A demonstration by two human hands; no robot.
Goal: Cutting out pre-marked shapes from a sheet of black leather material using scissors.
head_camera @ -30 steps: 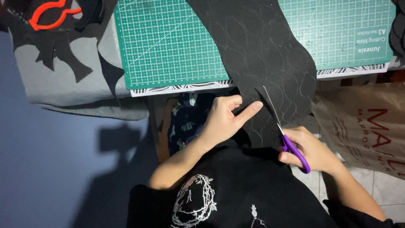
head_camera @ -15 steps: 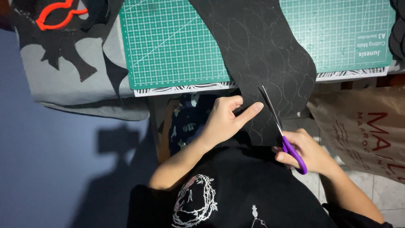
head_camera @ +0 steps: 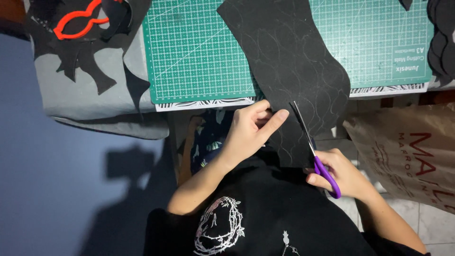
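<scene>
A large black foam sheet (head_camera: 294, 61) with faint drawn curves lies over the green cutting mat (head_camera: 199, 57) and hangs off the table's front edge. My left hand (head_camera: 251, 130) pinches the sheet's lower left edge, forefinger stretched along it. My right hand (head_camera: 339, 173) grips purple-handled scissors (head_camera: 313, 149). Their blades point up and away from me into the hanging part of the sheet, just right of my left forefinger.
A grey cloth (head_camera: 90, 99) at the left carries black cut-out scraps (head_camera: 87, 68) and a red-orange cut-out outline (head_camera: 78, 21). More black pieces (head_camera: 443, 38) lie at the right edge. A brown paper bag (head_camera: 407, 151) stands at my right on the tiled floor.
The scissors have shifted slightly up along the sheet with my right hand. My left hand keeps its hold on the sheet's edge.
</scene>
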